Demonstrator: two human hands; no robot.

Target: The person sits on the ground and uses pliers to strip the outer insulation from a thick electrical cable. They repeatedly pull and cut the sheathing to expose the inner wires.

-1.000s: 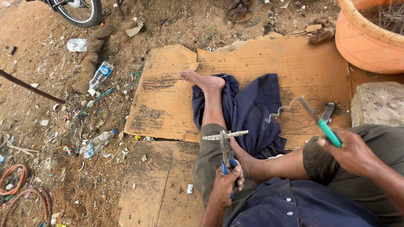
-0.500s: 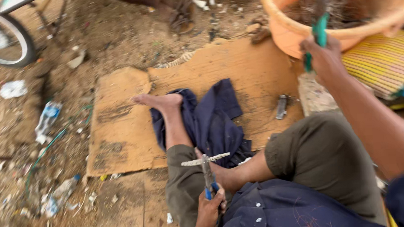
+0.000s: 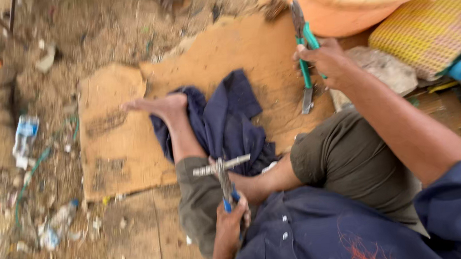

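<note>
Both grips closed: left hand round blue-handled pliers, right hand round green-handled pliers.

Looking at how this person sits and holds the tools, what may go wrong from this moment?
1. The left hand holds blue-handled pliers gripping a metal rod just above the bare leg; a slip might hurt the skin.
2. The right hand holds green-handled cutters raised beside the orange tub; they might knock its wall or drop onto the knee.
3. The picture is blurred, so the head seems to be moving and aim may suffer.
</note>
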